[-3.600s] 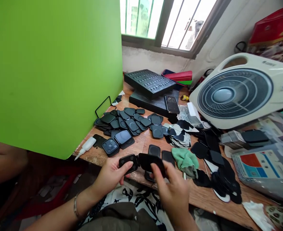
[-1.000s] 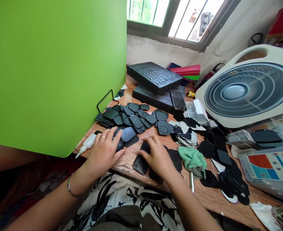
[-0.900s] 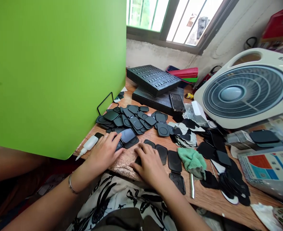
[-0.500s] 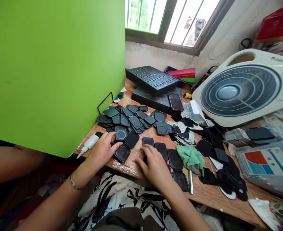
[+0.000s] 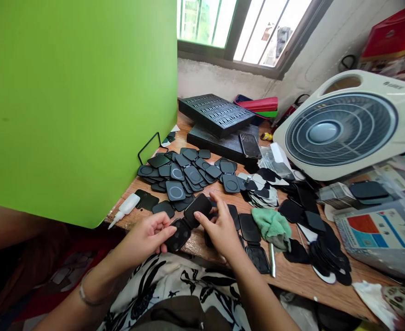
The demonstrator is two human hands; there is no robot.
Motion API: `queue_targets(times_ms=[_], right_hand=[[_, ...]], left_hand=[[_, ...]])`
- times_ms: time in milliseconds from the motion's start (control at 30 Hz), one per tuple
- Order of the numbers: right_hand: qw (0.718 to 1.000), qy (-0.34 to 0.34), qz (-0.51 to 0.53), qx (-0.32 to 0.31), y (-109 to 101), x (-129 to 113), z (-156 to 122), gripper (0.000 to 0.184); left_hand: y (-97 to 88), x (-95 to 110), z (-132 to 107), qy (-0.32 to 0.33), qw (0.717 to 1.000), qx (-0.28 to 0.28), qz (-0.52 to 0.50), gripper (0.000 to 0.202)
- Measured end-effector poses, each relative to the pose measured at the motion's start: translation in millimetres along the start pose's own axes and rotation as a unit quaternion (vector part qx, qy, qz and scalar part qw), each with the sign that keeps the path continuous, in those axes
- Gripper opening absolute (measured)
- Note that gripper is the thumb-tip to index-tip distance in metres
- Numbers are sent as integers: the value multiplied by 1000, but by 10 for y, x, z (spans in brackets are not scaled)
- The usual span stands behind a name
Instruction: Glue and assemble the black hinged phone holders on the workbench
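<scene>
Black hinged pad (image 5: 193, 210), two-panelled, rounded corners, unfolded

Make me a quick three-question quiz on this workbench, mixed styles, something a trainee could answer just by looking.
1. True or false: the left hand and the right hand are holding the same hinged black piece.

2. Multiple choice: which of these lies nearest the green cloth?
A. The phone
B. The white squeeze bottle
C. The silver rod

3. Short answer: what colour is the tall panel on the left of the picture?

Key: 1. True. 2. C, the silver rod. 3. Green.
</scene>
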State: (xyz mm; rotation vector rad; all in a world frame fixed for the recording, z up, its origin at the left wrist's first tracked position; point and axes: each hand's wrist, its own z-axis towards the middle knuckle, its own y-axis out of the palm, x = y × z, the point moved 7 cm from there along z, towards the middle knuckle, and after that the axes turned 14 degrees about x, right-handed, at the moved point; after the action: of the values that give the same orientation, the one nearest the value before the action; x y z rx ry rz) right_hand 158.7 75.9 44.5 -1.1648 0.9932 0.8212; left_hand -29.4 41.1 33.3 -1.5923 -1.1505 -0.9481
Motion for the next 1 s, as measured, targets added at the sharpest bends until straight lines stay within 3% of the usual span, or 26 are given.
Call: queue_targets(times_ms=[133,233,400,533,667,733,833,933,1000], right_hand=[[974,117,121,-148,7,-60,-80,32],[979,107,126,-116,-101,-170,-131,29],[997,-66,-39,1,-308,-398,-271,18],[951,-271,-125,85,-340,-602,-544,16],[890,-416,-172,65,-181,-662,-892,31],[886,-435,-153,45,-166,-685,-974,38],[942,-327,-74,6,-260,-664,-834,31],[994,-111,11,-12,-370,-494,-542,16],[996,33,73,-31,-351,-319,-403,24]], left_hand=[[55,-85,-143,-64,994,-47,-78,34],[236,-194,-163,-93,987,-78,-103,38],[330,-263,-104,-83,991,-5,-104,40],[344,-269,-109,-81,991,23,-104,43],[360,-306,-107,-76,990,35,-109,43],[352,-288,-115,-62,991,30,-119,40],[375,-249,-190,-64,989,-24,-130,37],[430,-225,-333,-76,982,-78,-154,35],[488,-234,-429,-71,978,-98,-171,34]])
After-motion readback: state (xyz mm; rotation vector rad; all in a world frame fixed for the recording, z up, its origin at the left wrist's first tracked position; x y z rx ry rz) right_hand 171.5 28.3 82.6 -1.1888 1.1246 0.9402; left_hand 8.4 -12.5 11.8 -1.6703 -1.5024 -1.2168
